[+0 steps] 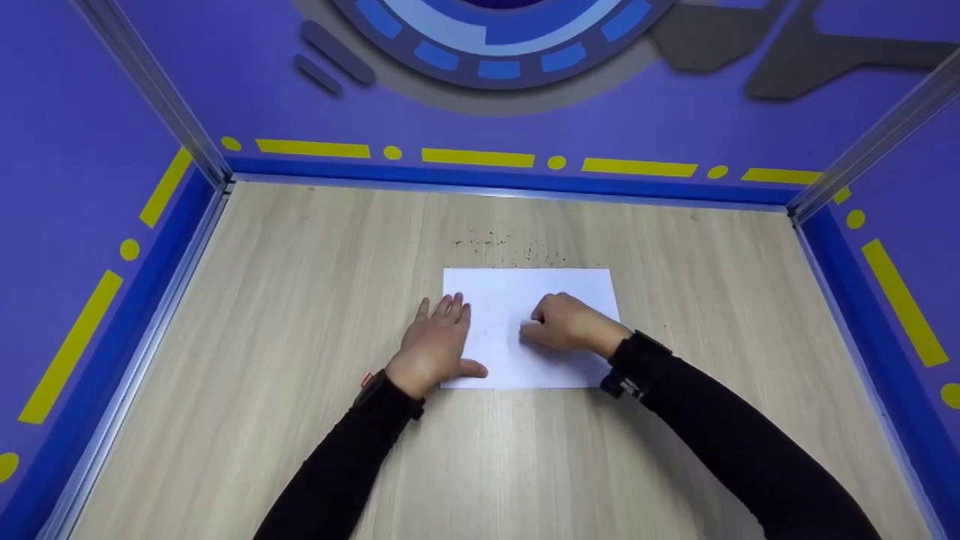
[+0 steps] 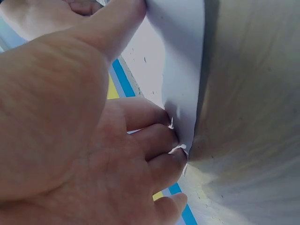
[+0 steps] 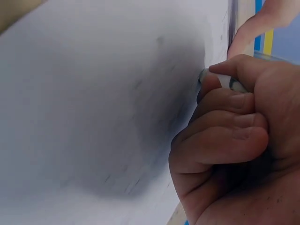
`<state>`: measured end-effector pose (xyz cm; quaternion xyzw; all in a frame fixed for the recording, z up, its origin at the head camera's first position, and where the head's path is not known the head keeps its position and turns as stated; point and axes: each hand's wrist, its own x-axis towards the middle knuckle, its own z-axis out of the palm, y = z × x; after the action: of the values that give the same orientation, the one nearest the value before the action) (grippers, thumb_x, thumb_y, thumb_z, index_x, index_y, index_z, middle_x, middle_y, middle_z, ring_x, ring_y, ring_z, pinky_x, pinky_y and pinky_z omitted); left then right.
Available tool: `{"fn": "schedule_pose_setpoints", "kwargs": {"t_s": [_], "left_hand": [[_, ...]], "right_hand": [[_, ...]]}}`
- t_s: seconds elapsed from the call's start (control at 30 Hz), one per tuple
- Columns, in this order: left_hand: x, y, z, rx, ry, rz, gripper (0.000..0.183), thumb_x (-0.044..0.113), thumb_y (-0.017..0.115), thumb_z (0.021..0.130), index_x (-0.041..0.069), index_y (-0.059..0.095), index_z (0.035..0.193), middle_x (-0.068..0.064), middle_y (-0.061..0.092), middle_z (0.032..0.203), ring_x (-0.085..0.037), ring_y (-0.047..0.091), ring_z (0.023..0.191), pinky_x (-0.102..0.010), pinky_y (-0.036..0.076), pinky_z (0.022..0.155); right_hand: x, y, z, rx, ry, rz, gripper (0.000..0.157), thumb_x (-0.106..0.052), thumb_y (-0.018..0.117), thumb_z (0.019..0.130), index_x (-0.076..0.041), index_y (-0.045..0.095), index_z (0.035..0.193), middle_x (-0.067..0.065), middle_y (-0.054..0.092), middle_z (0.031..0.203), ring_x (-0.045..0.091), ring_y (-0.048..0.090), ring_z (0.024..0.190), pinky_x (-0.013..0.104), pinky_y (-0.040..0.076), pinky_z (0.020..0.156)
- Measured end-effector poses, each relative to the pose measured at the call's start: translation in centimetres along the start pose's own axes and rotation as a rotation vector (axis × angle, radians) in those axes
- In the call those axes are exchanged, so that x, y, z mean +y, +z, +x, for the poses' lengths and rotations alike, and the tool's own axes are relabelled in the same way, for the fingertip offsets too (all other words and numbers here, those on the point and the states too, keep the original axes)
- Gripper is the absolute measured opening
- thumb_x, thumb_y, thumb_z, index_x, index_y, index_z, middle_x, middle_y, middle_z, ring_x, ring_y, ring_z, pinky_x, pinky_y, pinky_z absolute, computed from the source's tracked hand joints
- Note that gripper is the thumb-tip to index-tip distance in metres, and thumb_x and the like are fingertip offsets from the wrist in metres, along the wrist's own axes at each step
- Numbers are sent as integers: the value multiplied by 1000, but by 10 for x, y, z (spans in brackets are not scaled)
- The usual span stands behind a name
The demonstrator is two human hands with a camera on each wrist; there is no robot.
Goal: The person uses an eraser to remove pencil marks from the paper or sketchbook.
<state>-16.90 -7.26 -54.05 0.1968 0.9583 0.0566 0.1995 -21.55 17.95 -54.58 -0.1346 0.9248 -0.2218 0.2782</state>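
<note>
A white sheet of paper (image 1: 525,289) lies on the wooden table. My left hand (image 1: 435,345) rests on its left edge, fingers straight and thumb spread; in the left wrist view the fingers reach the edge of the sheet. Over the right half of the paper, my right hand (image 1: 570,324) has curled fingers. It pinches a small white eraser (image 3: 225,81) with a dark marking, pressed against the sheet between thumb and index finger. Most of the eraser is hidden inside the hand. Small dark crumbs and faint marks dot the paper in the right wrist view.
Dark crumbs (image 1: 491,241) are scattered on the table (image 1: 337,247) just beyond the paper's far edge. Blue-purple panels (image 1: 480,139) with yellow dashes and metal framing enclose the back and both sides.
</note>
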Motion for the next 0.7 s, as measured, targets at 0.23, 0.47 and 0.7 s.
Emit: {"fn": "schedule_pose_setpoints", "kwargs": {"t_s": [0.23,0.47,0.7], "left_hand": [[-1,1,0,9,11,-4,119,69,80,91,0,29,173,-20,23,184,-36,22,174,-61,14,142],[-3,4,1,14,20,-26,118,68,81,92,-1,30,173,-21,23,184,-36,22,173,-62,14,142],[-2,3,1,2,17,-23,118,68,80,92,-1,29,173,-21,22,184,-36,21,174,-62,14,142]], "right_hand": [[33,-9,-21,37,1,27,53,-32,67,99,-23,39,55,-12,32,54,9,32,52,26,26,52],[59,-18,-39,54,74,49,52,-32,68,99,-23,40,56,-11,32,56,8,32,53,25,26,51],[83,-27,-55,53,130,50,46,-31,67,97,-23,42,59,-11,35,57,9,34,54,25,26,51]]}}
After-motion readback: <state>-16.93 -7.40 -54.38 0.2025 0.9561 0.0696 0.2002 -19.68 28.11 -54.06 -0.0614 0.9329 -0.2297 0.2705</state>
